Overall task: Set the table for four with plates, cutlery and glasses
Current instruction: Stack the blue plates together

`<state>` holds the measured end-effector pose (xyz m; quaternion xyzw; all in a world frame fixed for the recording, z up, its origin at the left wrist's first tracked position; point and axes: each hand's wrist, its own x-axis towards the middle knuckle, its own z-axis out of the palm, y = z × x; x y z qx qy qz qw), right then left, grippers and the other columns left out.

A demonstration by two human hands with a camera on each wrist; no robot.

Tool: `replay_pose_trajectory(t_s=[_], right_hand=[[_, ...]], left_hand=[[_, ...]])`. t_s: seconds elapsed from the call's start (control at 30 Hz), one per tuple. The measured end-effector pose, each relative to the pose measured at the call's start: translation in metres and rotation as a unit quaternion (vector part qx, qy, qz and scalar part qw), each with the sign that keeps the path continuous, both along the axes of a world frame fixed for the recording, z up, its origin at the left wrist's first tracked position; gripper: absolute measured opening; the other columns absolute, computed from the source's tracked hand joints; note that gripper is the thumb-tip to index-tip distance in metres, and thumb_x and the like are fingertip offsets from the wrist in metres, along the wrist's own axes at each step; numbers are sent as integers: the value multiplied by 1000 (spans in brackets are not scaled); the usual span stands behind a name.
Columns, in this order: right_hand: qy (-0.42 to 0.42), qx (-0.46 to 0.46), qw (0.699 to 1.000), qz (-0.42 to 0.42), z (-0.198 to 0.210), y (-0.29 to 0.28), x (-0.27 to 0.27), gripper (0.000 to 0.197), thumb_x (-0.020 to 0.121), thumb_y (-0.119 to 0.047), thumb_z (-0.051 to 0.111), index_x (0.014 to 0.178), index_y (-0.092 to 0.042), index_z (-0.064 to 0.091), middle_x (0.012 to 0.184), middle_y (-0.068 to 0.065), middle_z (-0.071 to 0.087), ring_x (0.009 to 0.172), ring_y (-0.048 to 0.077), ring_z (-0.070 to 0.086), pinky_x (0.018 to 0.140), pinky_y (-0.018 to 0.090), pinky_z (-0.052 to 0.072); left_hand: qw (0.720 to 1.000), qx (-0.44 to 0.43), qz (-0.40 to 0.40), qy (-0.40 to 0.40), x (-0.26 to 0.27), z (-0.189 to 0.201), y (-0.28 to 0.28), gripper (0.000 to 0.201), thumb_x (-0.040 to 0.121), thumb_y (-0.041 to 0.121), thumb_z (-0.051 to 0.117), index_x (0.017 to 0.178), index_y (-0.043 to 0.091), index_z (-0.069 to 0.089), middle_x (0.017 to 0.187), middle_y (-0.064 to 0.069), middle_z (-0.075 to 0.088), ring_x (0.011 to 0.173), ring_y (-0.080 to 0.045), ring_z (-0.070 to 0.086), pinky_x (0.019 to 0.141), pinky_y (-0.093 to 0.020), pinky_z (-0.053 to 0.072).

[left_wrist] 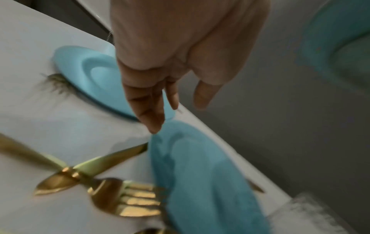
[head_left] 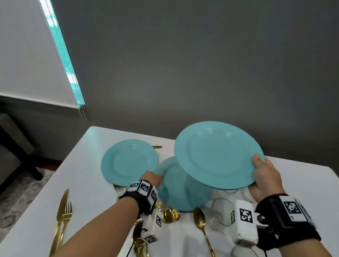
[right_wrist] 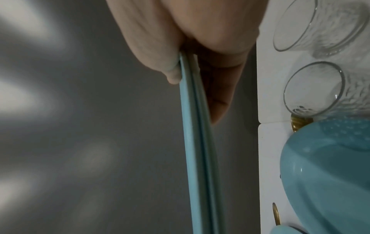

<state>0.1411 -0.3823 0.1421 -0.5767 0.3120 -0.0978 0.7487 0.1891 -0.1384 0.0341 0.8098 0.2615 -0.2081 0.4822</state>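
Note:
My right hand (head_left: 262,176) grips a stack of two turquoise plates (head_left: 217,154) by the right rim and holds it above the white table (head_left: 91,187). In the right wrist view its thumb lies on top and its fingers (right_wrist: 218,98) underneath the two plate edges (right_wrist: 190,158). A third plate (head_left: 180,190) lies on the table below the stack. My left hand (head_left: 153,177) is at its left rim, fingers (left_wrist: 148,102) straight, one fingertip touching the rim of that plate (left_wrist: 200,174). A fourth plate (head_left: 129,161) lies at the far left.
A gold knife and fork (head_left: 62,217) lie near the table's left edge. More gold cutlery (head_left: 200,216) lies in front of the third plate, part of it under my left arm. Several clear glasses (head_left: 219,211) stand at the right, below my right wrist. A dark wall is behind.

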Motion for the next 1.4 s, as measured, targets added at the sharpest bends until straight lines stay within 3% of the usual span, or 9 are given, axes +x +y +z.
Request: replay_pose_trajectory(t_s=[0.17, 0.5, 0.6, 0.7, 0.83, 1.03, 1.1, 1.2, 1.4], right_hand=[[6, 3, 1000, 12, -5, -25, 7, 35, 101, -23, 43, 134, -13, 46, 121, 7, 58, 102, 27, 58, 82, 38, 47], [33, 10, 999, 5, -20, -27, 20, 39, 100, -28, 44, 137, -14, 45, 128, 7, 58, 108, 28, 58, 79, 36, 49], [35, 17, 999, 4, -21, -22, 21, 39, 101, -26, 43, 137, -13, 45, 125, 8, 59, 106, 28, 58, 79, 37, 49], [38, 18, 999, 0, -23, -15, 20, 36, 101, -26, 43, 134, -13, 46, 119, 6, 59, 103, 28, 58, 81, 39, 47], [42, 18, 999, -12, -24, -5, 20, 35, 101, -28, 43, 133, -16, 47, 120, 6, 59, 103, 29, 58, 81, 40, 48], [38, 35, 999, -18, -25, 21, 20, 36, 101, -28, 41, 134, -16, 46, 119, 5, 58, 103, 27, 57, 80, 39, 48], [34, 36, 999, -17, -25, 30, 21, 35, 101, -27, 41, 134, -15, 46, 118, 4, 58, 104, 27, 56, 83, 40, 47], [32, 36, 999, -14, -25, 44, 21, 35, 101, -27, 41, 134, -14, 47, 119, 6, 58, 105, 28, 56, 86, 40, 47], [31, 9, 999, -7, -25, 69, 29, 35, 101, -26, 41, 133, -13, 48, 115, 4, 57, 102, 26, 56, 86, 39, 47]], left_hand=[[985, 127, -108, 38, 5, -23, -15, 38, 99, 10, 35, 133, 4, 50, 137, -11, 52, 128, -28, 49, 103, -32, 41], [970, 174, -145, 91, 27, -51, -9, 32, 94, 22, 51, 117, 4, 61, 127, -14, 60, 118, -27, 57, 82, -28, 43], [974, 159, -131, 91, 32, -58, -8, 26, 89, 29, 58, 72, 9, 56, 100, -15, 63, 94, -27, 61, 71, -25, 40], [978, 143, -121, 94, 35, -57, -7, 30, 87, 32, 58, 72, 6, 54, 91, -11, 60, 89, -27, 60, 72, -27, 43], [983, 97, -136, 74, 40, -52, -3, 35, 85, 30, 56, 105, 2, 63, 97, -13, 61, 92, -28, 60, 79, -29, 47], [991, -111, -31, -65, 46, -26, 15, 20, 82, 22, 56, 72, 13, 41, 68, -8, 47, 59, -22, 47, 56, -31, 42], [985, -140, -15, -96, 42, -10, 24, 19, 89, 22, 52, 76, 17, 39, 73, -6, 49, 66, -22, 49, 59, -32, 46], [973, -186, 23, -137, 41, 6, 42, 10, 93, 27, 47, 90, 18, 45, 89, -10, 57, 82, -25, 55, 82, -45, 50], [930, -309, 88, -176, 42, 28, 54, 17, 100, 26, 36, 92, 19, 49, 83, -5, 55, 69, -18, 50, 59, -29, 42]])
